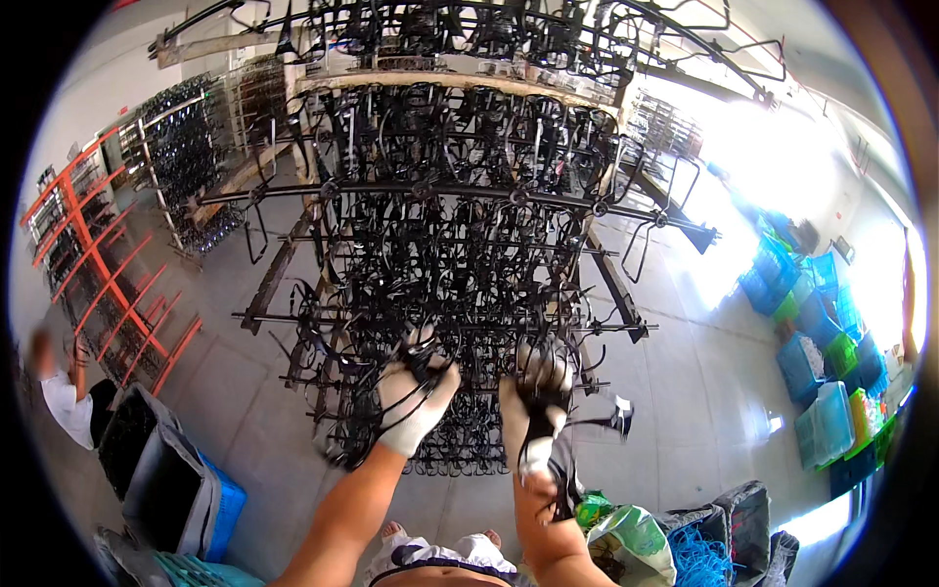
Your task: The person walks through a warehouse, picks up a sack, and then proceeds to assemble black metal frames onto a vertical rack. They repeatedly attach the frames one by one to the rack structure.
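Observation:
A tall rack (460, 81) stands ahead of me, its dark crossbars (421, 191) hung with many thin, glossy black curved pieces (440, 245). Both my hands wear white gloves and are at its lower rows. My left hand (416, 401) is closed around some of the black curved pieces, and a thin strand crosses the back of its glove. To its right, my right hand (536, 386) grips a bunch of similar black pieces (562, 470), which trails over the wrist and forearm. Fingertips on both hands are partly hidden by the dark pieces.
An orange-red rack (83, 230) and other loaded racks (186, 157) stand to the left, with a seated person (68, 396) near them. Dark bins (166, 479) sit at lower left. Bags and bins with blue strips (696, 558) are at lower right; colourful crates (822, 430) line the right.

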A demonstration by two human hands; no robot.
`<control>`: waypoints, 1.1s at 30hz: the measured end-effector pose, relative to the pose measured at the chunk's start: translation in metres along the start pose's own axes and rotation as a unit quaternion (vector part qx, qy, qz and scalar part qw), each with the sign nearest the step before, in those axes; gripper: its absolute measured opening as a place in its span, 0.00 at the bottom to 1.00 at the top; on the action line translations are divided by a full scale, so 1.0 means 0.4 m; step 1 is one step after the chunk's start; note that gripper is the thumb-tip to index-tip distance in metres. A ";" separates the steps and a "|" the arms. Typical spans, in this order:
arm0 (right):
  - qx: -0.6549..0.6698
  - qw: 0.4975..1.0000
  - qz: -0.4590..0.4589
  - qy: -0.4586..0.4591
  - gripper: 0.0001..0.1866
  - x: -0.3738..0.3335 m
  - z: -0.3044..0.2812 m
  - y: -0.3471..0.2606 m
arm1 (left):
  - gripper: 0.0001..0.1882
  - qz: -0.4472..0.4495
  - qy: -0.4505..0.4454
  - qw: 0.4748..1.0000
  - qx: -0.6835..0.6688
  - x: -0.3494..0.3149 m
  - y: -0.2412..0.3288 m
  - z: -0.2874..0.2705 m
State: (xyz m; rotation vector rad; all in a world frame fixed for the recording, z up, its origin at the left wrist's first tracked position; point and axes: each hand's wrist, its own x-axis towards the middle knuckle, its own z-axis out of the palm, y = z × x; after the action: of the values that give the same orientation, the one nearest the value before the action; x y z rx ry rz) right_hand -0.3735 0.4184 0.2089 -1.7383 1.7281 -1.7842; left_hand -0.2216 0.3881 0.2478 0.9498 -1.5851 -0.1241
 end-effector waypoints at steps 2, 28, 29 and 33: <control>0.008 0.998 -0.022 -0.058 0.16 -0.070 -0.072 -0.028 | 0.12 0.004 -0.039 0.982 -0.185 -0.070 0.036 -0.026; -0.230 0.614 0.755 -0.002 0.24 -1.258 -1.053 0.792 | 0.10 -0.496 -0.417 0.762 -0.013 -0.625 -0.240 0.159; -0.284 0.567 0.766 -0.105 0.33 -1.089 -0.994 0.745 | 0.09 -0.519 -0.250 0.818 0.017 -0.582 -0.333 0.040; 0.042 0.785 0.611 0.094 0.11 -0.844 -0.868 0.801 | 0.31 -0.332 0.237 0.913 0.014 -0.295 -0.453 -0.230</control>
State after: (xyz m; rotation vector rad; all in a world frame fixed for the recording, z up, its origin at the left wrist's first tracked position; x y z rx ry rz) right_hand -0.7027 0.7598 -0.1261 -0.1123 1.9911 -1.2937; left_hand -0.0590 0.3812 0.0783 1.3940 -0.7759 -0.3166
